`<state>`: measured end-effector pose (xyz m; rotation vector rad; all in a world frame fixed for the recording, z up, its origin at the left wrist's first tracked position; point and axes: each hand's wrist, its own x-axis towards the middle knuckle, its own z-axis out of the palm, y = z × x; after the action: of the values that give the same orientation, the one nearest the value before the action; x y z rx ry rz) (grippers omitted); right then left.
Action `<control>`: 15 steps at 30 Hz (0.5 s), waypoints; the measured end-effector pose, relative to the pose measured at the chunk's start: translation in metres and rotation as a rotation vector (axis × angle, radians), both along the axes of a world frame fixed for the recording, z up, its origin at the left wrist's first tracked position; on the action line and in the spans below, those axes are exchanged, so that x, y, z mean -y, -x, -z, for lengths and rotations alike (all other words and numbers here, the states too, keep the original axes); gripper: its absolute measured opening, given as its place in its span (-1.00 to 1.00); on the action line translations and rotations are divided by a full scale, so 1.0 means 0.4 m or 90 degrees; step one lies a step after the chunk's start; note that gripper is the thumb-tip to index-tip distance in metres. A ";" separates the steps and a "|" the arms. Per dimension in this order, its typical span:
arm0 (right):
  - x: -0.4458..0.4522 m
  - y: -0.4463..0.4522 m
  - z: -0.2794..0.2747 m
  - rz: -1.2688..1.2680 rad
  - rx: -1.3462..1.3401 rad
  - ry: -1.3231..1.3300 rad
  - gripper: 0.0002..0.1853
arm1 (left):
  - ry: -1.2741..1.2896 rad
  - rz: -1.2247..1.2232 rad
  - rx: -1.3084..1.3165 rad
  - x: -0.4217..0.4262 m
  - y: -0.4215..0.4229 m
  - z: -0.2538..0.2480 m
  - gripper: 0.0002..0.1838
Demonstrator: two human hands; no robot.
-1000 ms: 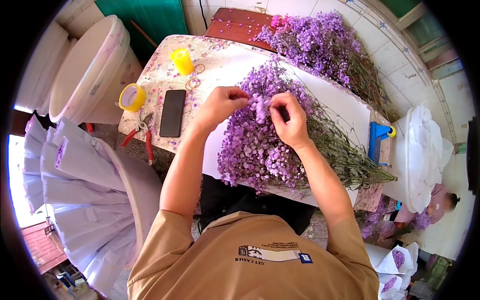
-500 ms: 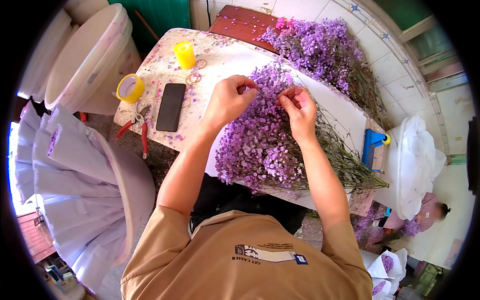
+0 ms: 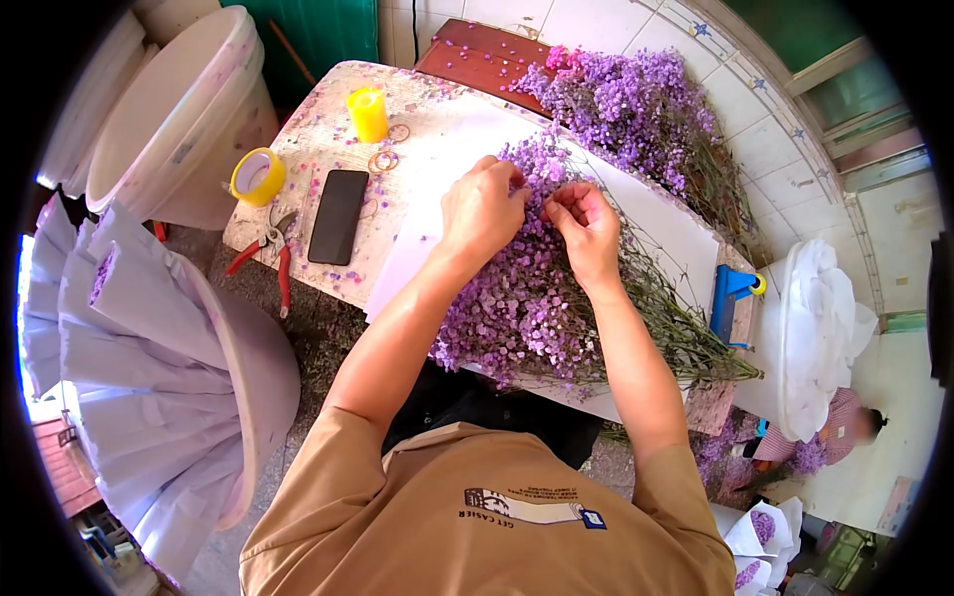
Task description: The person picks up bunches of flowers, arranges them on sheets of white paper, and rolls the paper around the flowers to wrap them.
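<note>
A: How are the hands set?

B: Take the purple baby's-breath bunch (image 3: 517, 323) as the clock's centre, with twelve at the top. The left hand (image 3: 482, 211) curls over the blooms at eleven; its fingertips are partly hidden, so I can't tell what it grips. The right hand (image 3: 584, 221), at one, has thumb and forefinger close together among the florets; whether a sprig sits between them, I can't tell

A: What could go wrong there?

B: A hard tug could shed florets or snap a stalk, because the sprays look tangled

A: And farther out?

B: The bunch lies on a white paper sheet (image 3: 681, 226), which could crease if the sprays drag. The stems (image 3: 686, 353) run toward four, near the blue tape dispenser (image 3: 731, 292) at three, and could snag if the bunch turns

A: Anything at nine?

B: Red-handled pruning shears (image 3: 270, 236) jut past the worktable's (image 3: 316, 111) edge; a stray left forearm could knock them off
</note>
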<state>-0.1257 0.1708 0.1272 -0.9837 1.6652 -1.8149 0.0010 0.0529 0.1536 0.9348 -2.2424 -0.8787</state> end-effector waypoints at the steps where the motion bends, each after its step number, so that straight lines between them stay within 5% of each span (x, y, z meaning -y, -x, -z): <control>1: 0.000 -0.001 0.002 0.002 0.013 0.001 -0.86 | 0.000 0.000 0.000 0.000 -0.001 0.001 -0.75; 7: 0.004 -0.001 0.007 0.002 0.016 0.012 -0.86 | 0.009 0.036 -0.023 0.006 -0.010 0.014 -0.80; 10: -0.012 0.011 0.017 -0.031 -0.028 -0.037 -0.85 | 0.037 0.052 -0.166 0.042 -0.037 0.034 -0.83; 12: -0.016 -0.002 0.020 -0.037 -0.051 -0.030 -0.85 | -0.536 0.045 -0.365 0.086 -0.068 0.032 -0.95; 15: -0.014 -0.032 0.004 -0.041 -0.268 -0.075 -0.89 | -0.821 0.111 -0.536 0.138 -0.089 0.030 -0.90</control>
<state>-0.1129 0.1765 0.1255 -1.4221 1.9291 -1.5193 0.0366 -0.0025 0.1417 0.5855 -0.8791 -2.3342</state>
